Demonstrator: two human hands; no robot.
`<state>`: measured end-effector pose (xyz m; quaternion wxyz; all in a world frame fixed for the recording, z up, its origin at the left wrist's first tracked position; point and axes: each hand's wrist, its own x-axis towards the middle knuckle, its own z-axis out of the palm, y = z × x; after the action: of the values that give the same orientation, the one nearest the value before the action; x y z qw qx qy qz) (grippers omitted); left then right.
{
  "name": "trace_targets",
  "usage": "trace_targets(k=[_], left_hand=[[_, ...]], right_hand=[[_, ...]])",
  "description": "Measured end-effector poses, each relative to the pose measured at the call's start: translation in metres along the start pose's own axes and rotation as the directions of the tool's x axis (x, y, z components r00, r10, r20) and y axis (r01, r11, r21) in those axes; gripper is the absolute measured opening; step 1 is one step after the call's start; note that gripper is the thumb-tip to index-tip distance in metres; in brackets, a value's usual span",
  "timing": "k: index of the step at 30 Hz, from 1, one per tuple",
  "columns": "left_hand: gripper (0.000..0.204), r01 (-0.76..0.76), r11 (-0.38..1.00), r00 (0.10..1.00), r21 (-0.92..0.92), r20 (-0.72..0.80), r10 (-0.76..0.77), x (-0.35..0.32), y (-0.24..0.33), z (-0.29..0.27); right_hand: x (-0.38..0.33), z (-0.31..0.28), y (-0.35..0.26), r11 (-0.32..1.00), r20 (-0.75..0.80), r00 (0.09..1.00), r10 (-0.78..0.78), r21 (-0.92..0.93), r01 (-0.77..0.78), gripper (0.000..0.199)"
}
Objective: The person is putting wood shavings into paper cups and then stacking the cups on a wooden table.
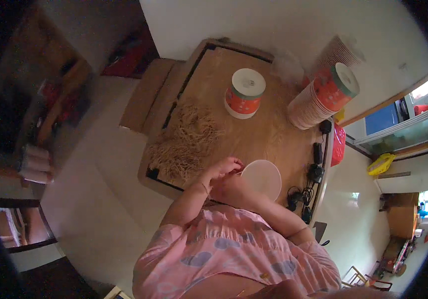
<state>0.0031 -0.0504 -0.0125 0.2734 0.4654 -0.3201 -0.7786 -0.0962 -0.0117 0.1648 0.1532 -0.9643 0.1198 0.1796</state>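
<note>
An open white paper bucket (262, 180) is near the table's front edge, just right of my hands, with its pale inside showing. My left hand (225, 167) is closed, its fingertips pinched together at the bucket's left rim. Whatever lies between them is too small to make out. My right hand (230, 188) crosses in front of the bucket and meets the left one. Its fingers are hidden. A loose heap of tan, shredded, string-like filler (188, 142) lies left of my hands. Farther back, an upside-down red and white paper bucket with a green band (246, 94) stands on the table.
A tall leaning stack of nested paper buckets (318, 99) occupies the back right, with another stack (341, 52) behind it. Black power adapters and cables (303, 194) run along the right edge of the wooden table (273, 134). Beyond that edge is a red plastic basket (338, 144).
</note>
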Motion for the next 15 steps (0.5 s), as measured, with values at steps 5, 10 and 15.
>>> trace_targets(k=[5, 10, 15], left_hand=[[0.015, 0.090, 0.991, 0.984, 0.102, -0.165, -0.073, -0.026, 0.022, 0.032], [0.017, -0.023, 0.997, 0.995, 0.073, -0.097, 0.030, -0.014, 0.000, 0.026], [0.008, -0.038, 0.988, 0.924, 0.148, -0.373, 0.092, -0.033, 0.023, 0.045]], right_hand=[[-0.003, 0.057, 0.112, 0.767, -0.306, 0.802, 0.513, 0.584, -0.267, 0.018], [-0.006, 0.080, 0.131, 0.751, -0.139, 0.839, 0.526, 0.538, -0.382, 0.023], [-0.002, 0.077, 0.132, 0.668, -0.022, 0.818, 0.575, 0.589, -0.454, 0.034]])
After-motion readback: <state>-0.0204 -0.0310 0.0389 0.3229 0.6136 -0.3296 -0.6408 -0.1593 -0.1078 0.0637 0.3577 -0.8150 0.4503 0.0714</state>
